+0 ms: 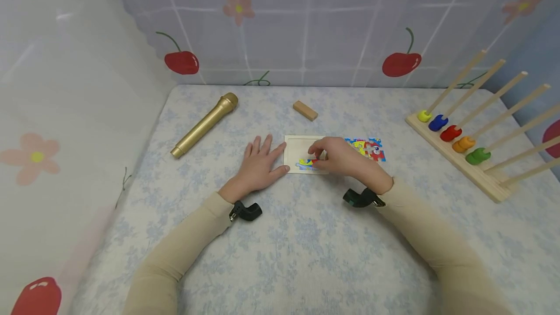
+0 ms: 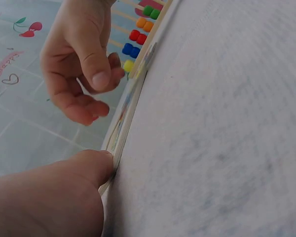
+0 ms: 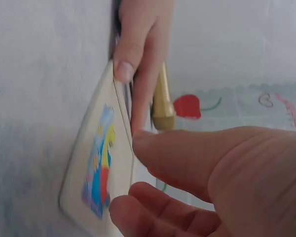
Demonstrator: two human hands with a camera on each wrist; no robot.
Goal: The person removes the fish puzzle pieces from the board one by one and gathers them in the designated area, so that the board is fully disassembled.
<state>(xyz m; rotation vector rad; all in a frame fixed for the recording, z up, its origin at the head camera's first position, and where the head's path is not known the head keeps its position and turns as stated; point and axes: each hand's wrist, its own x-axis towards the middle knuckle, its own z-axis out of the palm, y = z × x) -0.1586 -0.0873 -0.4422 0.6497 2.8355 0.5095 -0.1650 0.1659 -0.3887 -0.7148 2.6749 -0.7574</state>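
A pale puzzle board lies flat on the table, with joined picture pieces along its near side. My left hand rests palm down at the board's left, fingers spread, thumb and forefinger at its edge. Over the board's right part hovers my right hand, its fingers loosely bent. A gap shows between its thumb and fingers, with no piece visible there in the right wrist view. More colourful puzzle pieces lie to the right of the board, partly hidden behind the right hand.
A gold toy microphone lies at the back left. Behind the board is a small wooden block. To the right stands a wooden peg rack with coloured beads on upright rods. A patterned curtain hangs behind the table.
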